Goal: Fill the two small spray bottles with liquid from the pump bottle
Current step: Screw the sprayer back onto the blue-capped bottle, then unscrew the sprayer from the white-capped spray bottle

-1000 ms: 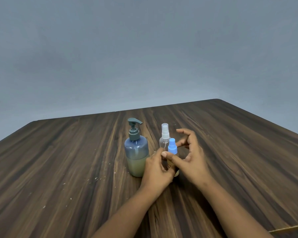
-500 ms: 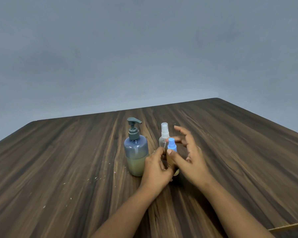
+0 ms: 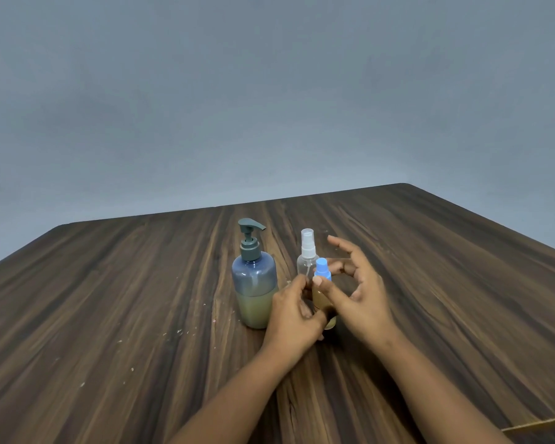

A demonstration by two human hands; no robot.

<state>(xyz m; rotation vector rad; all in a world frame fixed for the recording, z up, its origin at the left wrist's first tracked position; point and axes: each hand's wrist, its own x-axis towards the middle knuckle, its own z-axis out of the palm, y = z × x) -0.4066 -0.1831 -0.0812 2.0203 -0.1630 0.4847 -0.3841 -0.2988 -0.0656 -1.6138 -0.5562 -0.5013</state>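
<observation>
On the dark wooden table (image 3: pixel 109 315) stands the pump bottle (image 3: pixel 254 283), blue-tinted, its lower half holding yellowish liquid. Just right of it is a clear spray bottle (image 3: pixel 307 251) with a white top, which looks empty. In front of that stands a small spray bottle with a blue cap (image 3: pixel 323 273) and amber liquid inside. My left hand (image 3: pixel 293 318) grips this bottle's body and hides most of it. My right hand (image 3: pixel 361 293) pinches the neck just under the blue cap with thumb and fingers, its top finger sticking out straight.
Small pale crumbs (image 3: pixel 180 331) lie scattered on the table left of the bottles. The table's far edge runs behind them before a grey wall. A tan strip (image 3: pixel 539 424) shows at the lower right corner.
My right hand's thumb has slid up to the base of the blue cap and its fingers have shifted around it. The left hand and all bottles stay in place.
</observation>
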